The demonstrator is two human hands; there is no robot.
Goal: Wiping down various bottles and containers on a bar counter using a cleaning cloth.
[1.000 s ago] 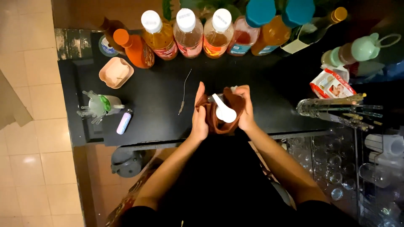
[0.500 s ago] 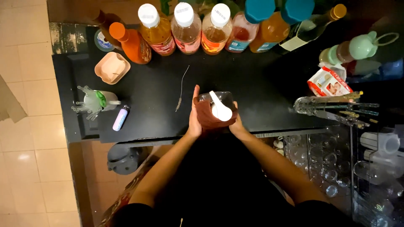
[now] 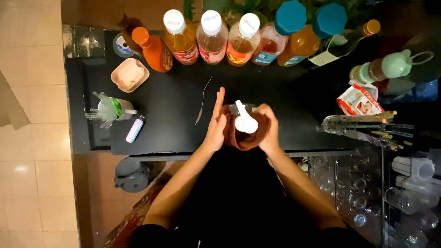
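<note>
right now the brown pump bottle (image 3: 243, 131) stands at the near edge of the black surface (image 3: 174, 98), right hand (image 3: 268, 128) wrapped around it, left hand (image 3: 216, 124) flat against its 9 o'clock side, fingers straight. a slip could tip it off the edge. half a second ago the left hand curled closer.

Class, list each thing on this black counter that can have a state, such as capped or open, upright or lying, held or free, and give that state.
Pump bottle: upright, held between both hands.
Left hand: flat against the bottle, fingers straight.
Right hand: wrapped round the bottle.
Three white-capped bottles: upright, capped.
Two teal-lidded bottles: lids on.
Orange bottle: capped.
Pink dish: empty.
Lilac lighter: lying flat.
Red-and-white packet: lying flat.
</note>
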